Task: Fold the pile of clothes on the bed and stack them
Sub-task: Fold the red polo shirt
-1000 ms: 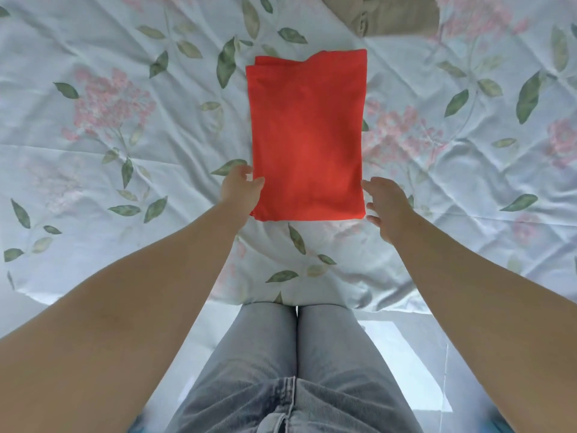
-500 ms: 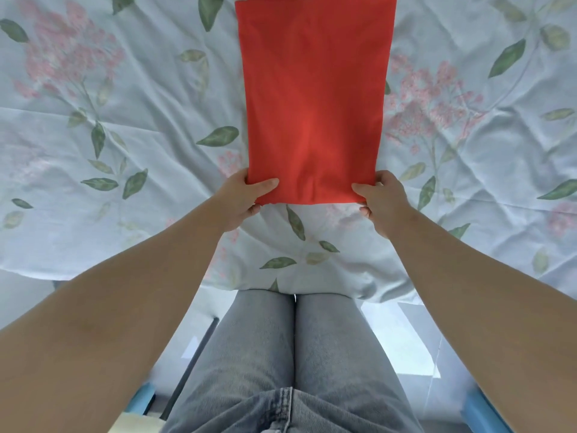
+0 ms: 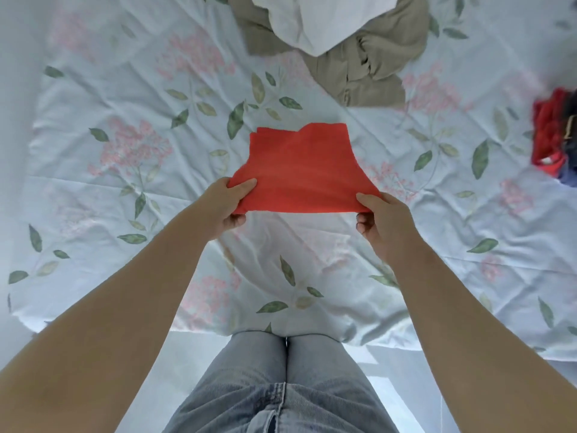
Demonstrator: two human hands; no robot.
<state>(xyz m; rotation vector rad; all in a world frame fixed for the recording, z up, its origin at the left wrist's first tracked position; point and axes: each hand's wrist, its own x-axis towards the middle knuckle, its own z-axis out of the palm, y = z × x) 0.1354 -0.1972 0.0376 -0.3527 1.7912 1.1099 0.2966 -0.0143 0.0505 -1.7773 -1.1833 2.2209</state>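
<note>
While you stand against the near edge of the bed, both of your hands hold the folded red garment by the side closest to you. Your left hand pinches the corner at about seven o'clock on the garment, with the thumb flat on top of the cloth and the fingers curled underneath. Your right hand grips the corner at about five o'clock in the same way, thumb on top and fingers tucked below. Between the two hands the near edge is pulled into an almost straight line and is raised clear of the flowered bedsheet. The cloth slopes away from you and narrows toward its far edge at twelve o'clock, which looks to rest on the sheet, its layers slightly uneven there. The garment sits in the middle of your view, directly ahead of you.

From the red garment, a crumpled khaki garment lies between twelve and one o'clock, well apart from it. A white garment lies on top of the khaki one, at the upper edge of the view. At about three o'clock, by the right edge of the view, there is a small heap of red and dark clothes, too blurred to tell apart. At six o'clock your jeans meet the hanging edge of the sheet
</note>
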